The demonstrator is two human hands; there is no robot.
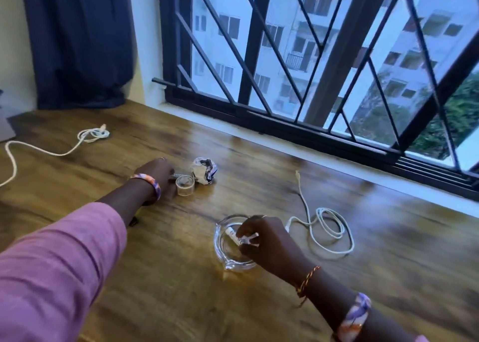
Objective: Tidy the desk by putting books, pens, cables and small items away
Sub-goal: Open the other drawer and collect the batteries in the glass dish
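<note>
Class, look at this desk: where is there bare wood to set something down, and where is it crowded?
Free: the wood between the left cable and the window sill, and the near strip below the glass dish. Crowded: around the left hand, tape roll and crumpled paper, and where the right hand meets the coiled cable.

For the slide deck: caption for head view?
Right hand places small items in glass dish; left hand reaches beside tape roll.

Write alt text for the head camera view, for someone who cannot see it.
A person leans over a wooden desk by a barred window: the right hand pinches small white items over a glass dish, while the left hand reaches for something beside a clear tape roll and a crumpled paper ball. Two white cables lie loose on the desk.
</note>
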